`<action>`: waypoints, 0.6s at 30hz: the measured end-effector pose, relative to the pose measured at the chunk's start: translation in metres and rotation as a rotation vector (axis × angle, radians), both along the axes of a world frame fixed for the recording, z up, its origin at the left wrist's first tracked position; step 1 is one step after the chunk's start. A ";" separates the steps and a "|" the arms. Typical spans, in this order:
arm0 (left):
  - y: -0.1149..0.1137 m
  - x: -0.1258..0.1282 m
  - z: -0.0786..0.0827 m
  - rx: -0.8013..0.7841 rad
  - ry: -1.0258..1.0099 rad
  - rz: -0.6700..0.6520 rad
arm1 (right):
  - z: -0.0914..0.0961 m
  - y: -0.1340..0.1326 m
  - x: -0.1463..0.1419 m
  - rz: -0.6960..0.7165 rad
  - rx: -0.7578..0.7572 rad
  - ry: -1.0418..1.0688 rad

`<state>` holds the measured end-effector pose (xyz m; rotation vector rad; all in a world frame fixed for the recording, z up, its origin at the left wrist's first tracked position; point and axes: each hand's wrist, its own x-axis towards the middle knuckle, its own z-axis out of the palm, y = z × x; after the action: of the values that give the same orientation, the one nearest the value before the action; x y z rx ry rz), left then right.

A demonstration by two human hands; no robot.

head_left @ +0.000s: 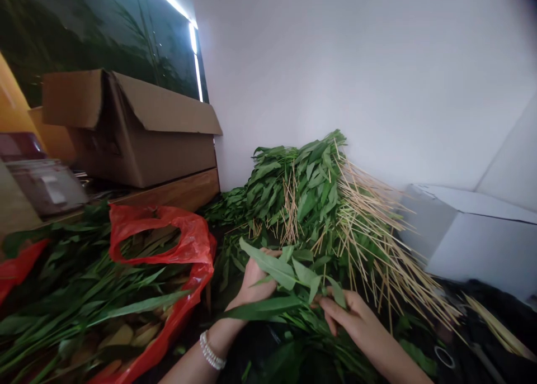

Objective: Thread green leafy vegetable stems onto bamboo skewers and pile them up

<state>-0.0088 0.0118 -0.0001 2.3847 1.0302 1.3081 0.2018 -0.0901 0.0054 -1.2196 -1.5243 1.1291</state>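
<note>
A leafy green stem [277,269] with long pointed leaves lies across both my hands at the lower middle. My left hand [255,278], with a white beaded bracelet [212,350] at the wrist, is closed behind the leaves, which hide most of its fingers. With thumb and fingers pinched, my right hand [342,311] grips the stem's right end. Below them, more loose green stems [319,339] spread over a dark surface. Just beyond my hands rises a heap of leaf bundles [314,188], with thin pale sticks [373,233] poking out to the right.
At left, a red plastic bag [199,255] lies around leafy stems. Behind it, an open cardboard box [168,155] stands on a wooden ledge [184,191]. A white box [482,233] sits at right against the pale wall [356,65]. Near the lower right lies a roll of tape or ring [444,357].
</note>
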 end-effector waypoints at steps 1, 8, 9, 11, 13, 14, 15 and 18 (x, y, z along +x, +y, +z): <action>0.002 0.000 0.001 -0.004 -0.021 0.003 | 0.000 0.001 0.002 -0.063 0.007 0.046; 0.007 -0.006 0.009 -0.170 -0.369 0.181 | -0.003 0.007 0.014 -0.335 0.110 0.298; 0.007 -0.007 0.009 -0.184 -0.407 0.188 | -0.003 0.007 0.014 -0.314 0.123 0.281; 0.008 -0.009 0.011 -0.205 -0.478 0.199 | -0.002 0.008 0.014 -0.288 0.147 0.227; 0.009 -0.012 0.012 -0.188 -0.530 0.218 | -0.003 0.008 0.013 -0.291 0.157 0.180; 0.009 -0.012 0.013 -0.158 -0.544 0.233 | -0.003 0.007 0.013 -0.306 0.158 0.162; 0.008 -0.013 0.013 -0.113 -0.547 0.252 | -0.004 0.007 0.013 -0.327 0.160 0.144; 0.001 -0.012 0.016 0.093 -0.509 0.302 | -0.006 0.008 0.012 -0.378 0.177 0.079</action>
<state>-0.0212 0.0128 0.0155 1.8345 1.2085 1.9697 0.2139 -0.0825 -0.0009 -1.2595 -1.2394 0.7681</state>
